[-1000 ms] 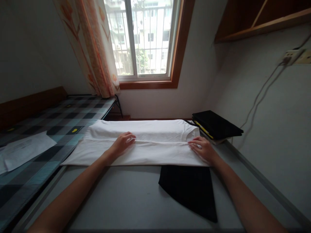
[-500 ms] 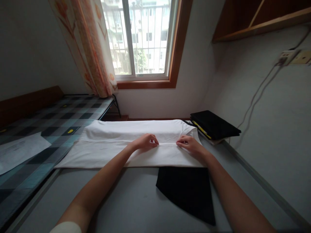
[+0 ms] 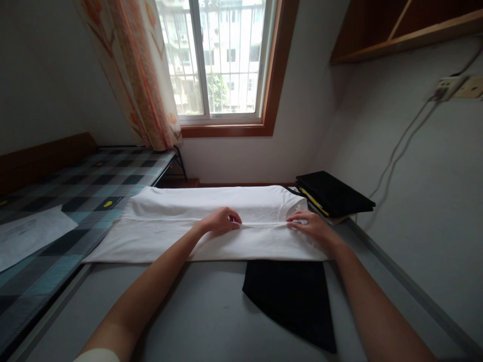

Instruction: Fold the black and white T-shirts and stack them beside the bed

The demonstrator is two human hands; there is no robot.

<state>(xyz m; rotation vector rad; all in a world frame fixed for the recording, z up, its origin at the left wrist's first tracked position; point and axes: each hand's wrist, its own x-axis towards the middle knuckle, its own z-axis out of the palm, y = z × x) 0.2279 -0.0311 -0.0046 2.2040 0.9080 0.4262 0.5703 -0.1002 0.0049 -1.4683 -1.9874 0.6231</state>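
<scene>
White shirt (image 3: pixel 260 241) looks part-folded lengthwise; left hand (image 3: pixel 223 219), right hand (image 3: pixel 310 224) narrowed, pinching shirt at middle crease (image 3: pixel 264 224); black sleeve (image 3: pixel 290 301) sticks out on table (image 3: pixel 196 311), untucked.

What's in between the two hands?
Just creased white cloth lies between the left hand and the right hand; the head view shows it.

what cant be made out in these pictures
Head view: print on the paper, too small; its left end, cut off by the edge.
Head view: far end of the black cloth, under the white garment.
Head view: palms, hidden by the backs of the left hand and right hand.
</scene>
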